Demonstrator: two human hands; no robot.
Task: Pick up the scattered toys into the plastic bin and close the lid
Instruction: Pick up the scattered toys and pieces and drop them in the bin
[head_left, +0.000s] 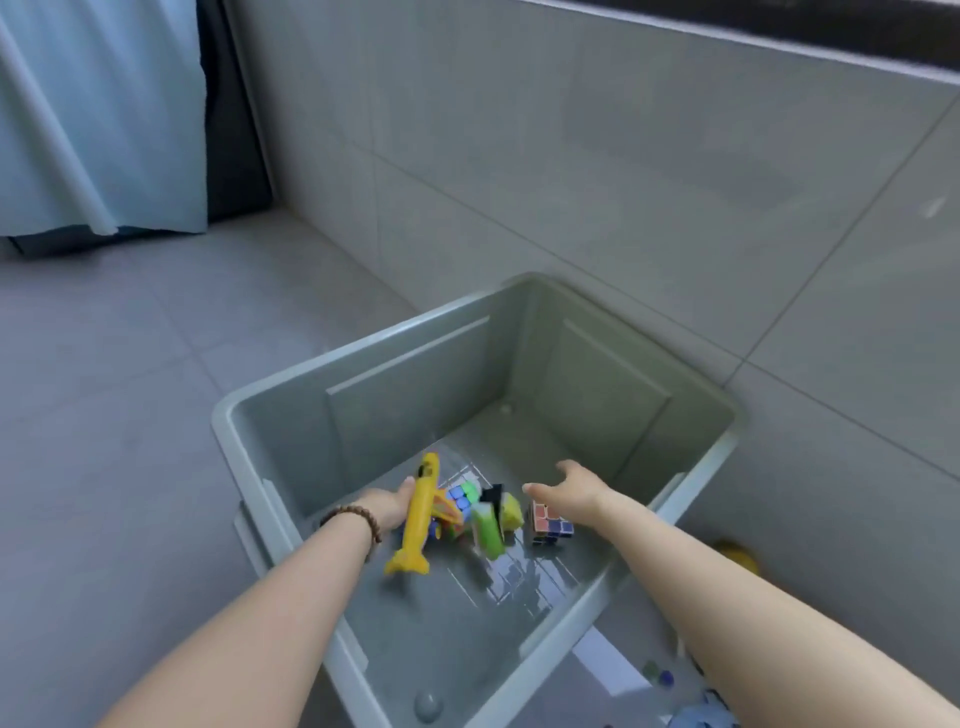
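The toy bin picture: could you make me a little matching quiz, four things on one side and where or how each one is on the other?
Things:
1. yellow rocket toy
2. puzzle cube
3. right hand
4. blue toy

Place or state:
A. on the floor, outside the bin
B. open over the bin, holding nothing
C. inside the bin, just below the right wrist in the picture
D. up against the left hand, over the bin

Pairs: 1-D, 2-C, 3-B, 4-A
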